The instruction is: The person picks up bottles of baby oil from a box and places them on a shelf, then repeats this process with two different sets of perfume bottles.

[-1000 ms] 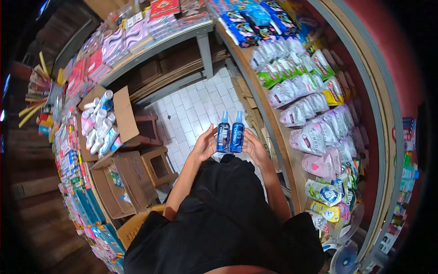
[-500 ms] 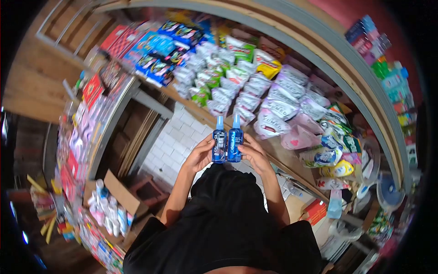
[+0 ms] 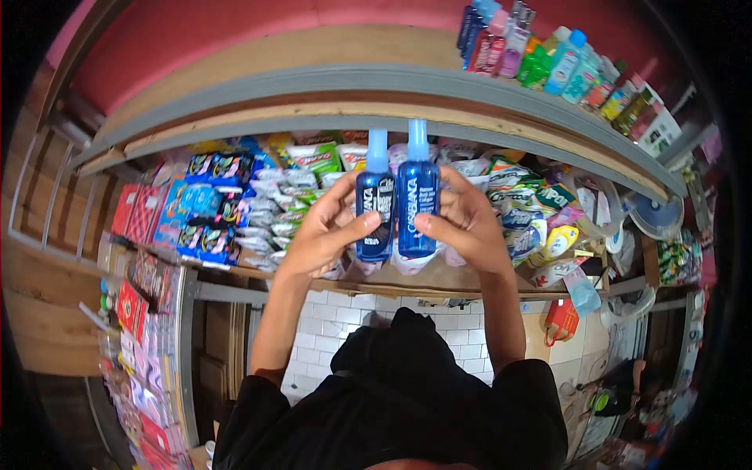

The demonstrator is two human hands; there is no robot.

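Two blue body mist bottles with light blue caps are held upright side by side in front of me. My left hand (image 3: 333, 223) is closed around the left body mist bottle (image 3: 375, 205), thumb across its dark label. Around the right body mist bottle (image 3: 417, 200), marked Casablanca, my right hand (image 3: 468, 222) is closed, with the thumb on its lower front. A narrow gap separates the two bottles. Behind them, packets on the shelf are partly hidden by the bottles and hands.
An upper shelf (image 3: 313, 82) crosses above, carrying several bottles (image 3: 565, 61) at its right end. Below it are blue packets (image 3: 205, 200), green snack bags (image 3: 317, 157) and detergent pouches (image 3: 526, 227). A red bag (image 3: 561, 321) stands on the floor at right.
Both hands have lifted the bottles upward and closer to my view. My view has turned, so the shelves now run nearly level and the upper shelf's bottles show more fully.
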